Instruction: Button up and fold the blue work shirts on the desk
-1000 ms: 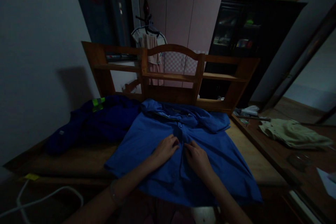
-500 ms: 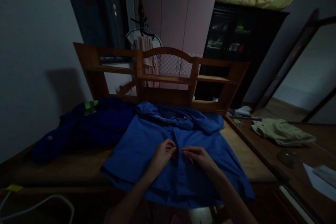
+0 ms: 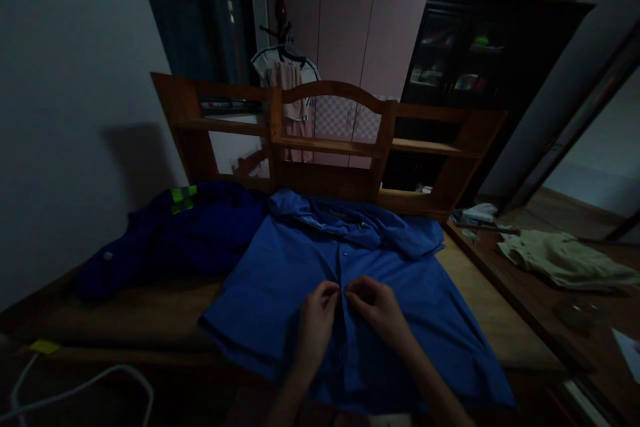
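A bright blue button-up shirt lies spread front-up on the wooden table, collar toward the far side. My left hand and my right hand meet at the shirt's middle placket, a little below a visible button. Both hands have fingers curled in a pinch on the placket fabric, fingertips almost touching each other. What lies between the fingertips is too dark to make out.
A dark navy jacket with a green reflective patch lies at the left. A wooden shelf unit stands at the table's back. An olive garment rests on a dark surface to the right. A white cable loops at bottom left.
Both hands have slid a little down the placket toward me and stay pinched together. The camera has shifted slightly; the shirt lies as before.
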`<state>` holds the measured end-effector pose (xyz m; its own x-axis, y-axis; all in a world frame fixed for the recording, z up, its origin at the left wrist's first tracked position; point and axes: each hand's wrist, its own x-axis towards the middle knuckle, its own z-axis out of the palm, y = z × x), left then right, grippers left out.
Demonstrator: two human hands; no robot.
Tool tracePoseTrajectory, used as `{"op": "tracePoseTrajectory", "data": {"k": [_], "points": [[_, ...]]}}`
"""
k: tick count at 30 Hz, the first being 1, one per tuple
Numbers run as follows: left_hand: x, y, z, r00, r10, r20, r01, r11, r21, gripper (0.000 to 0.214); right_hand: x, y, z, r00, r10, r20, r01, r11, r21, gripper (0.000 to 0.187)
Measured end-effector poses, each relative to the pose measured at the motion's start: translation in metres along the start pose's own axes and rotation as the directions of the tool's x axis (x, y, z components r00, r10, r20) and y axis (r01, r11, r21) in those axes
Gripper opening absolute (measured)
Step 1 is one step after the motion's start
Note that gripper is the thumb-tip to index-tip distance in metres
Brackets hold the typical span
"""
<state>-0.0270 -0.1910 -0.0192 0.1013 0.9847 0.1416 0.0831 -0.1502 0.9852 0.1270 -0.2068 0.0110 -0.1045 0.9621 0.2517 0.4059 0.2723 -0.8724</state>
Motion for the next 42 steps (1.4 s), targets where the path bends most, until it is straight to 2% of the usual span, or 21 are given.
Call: {"op": "tracePoseTrajectory", "data": {"k": [8, 13, 17, 25, 32, 36, 42], "points": [[-0.001, -0.003, 0.001, 0.999, -0.007, -0.048, 0.009, 0.999, 0.041, 0.016, 0.000, 0.021, 0.012, 0.999, 0.046, 0.003, -0.046, 0.998, 0.032, 0.017], [0.002, 0.000, 0.001, 0.999, -0.036, -0.035, 0.036, 0.999, 0.003, 0.024, -0.001, 0.020, 0.012, 1.000, 0.013, -0.011, -0.013, 0.998, -0.068, 0.012], [0.005, 0.001, 0.005, 0.997, -0.068, -0.033, 0.067, 0.997, -0.027, 0.021, 0.000, 0.020, 0.014, 1.000, -0.005, -0.018, 0.003, 0.995, -0.101, 0.013], [0.001, 0.005, 0.011, 0.992, -0.062, -0.109, 0.061, 0.998, -0.015, 0.020, 0.000, 0.021, 0.013, 0.999, 0.042, -0.033, -0.044, 0.997, -0.056, 0.014], [0.003, 0.011, 0.007, 0.992, -0.112, -0.055, 0.108, 0.991, -0.080, 0.026, -0.001, 0.017, 0.010, 0.998, 0.020, -0.060, -0.022, 0.999, -0.028, 0.016], [0.004, 0.011, 0.006, 0.993, -0.105, -0.056, 0.097, 0.986, -0.133, 0.039, -0.001, 0.017, 0.010, 0.998, 0.044, -0.052, -0.041, 0.998, 0.057, 0.019], [0.008, 0.008, -0.001, 0.991, -0.133, 0.031, 0.137, 0.961, -0.238, 0.058, 0.001, 0.019, 0.009, 0.990, 0.139, 0.002, -0.135, 0.954, 0.269, 0.026]]}}
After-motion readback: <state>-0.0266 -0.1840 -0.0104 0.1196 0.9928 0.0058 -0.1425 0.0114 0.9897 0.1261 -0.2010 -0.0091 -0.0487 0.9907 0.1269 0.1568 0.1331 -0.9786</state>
